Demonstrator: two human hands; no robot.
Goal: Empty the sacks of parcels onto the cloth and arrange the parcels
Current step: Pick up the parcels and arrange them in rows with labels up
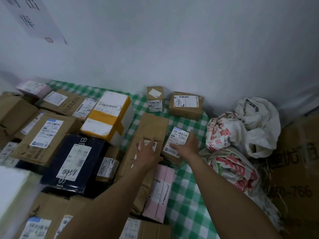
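A green-and-white checked cloth (186,200) lies on the floor against a white wall, covered with many labelled parcels. My left hand (148,154) rests with spread fingers on a long brown paper parcel (151,128). My right hand (188,145) lies on a small brown box with a white barcode label (177,138); whether it grips the box I cannot tell. A pink flat parcel (160,190) lies below my hands. A dark blue box (74,163) and a white parcel with yellow tape (108,116) sit to the left. Crumpled white sacks with red print (229,135) are heaped at the right.
Two small brown boxes (185,104) stand on the cloth near the wall. A large brown carton with printed characters (296,169) stands at the far right beside the sacks. Brown cartons (44,135) crowd the left side. A paper sign (32,16) hangs on the wall.
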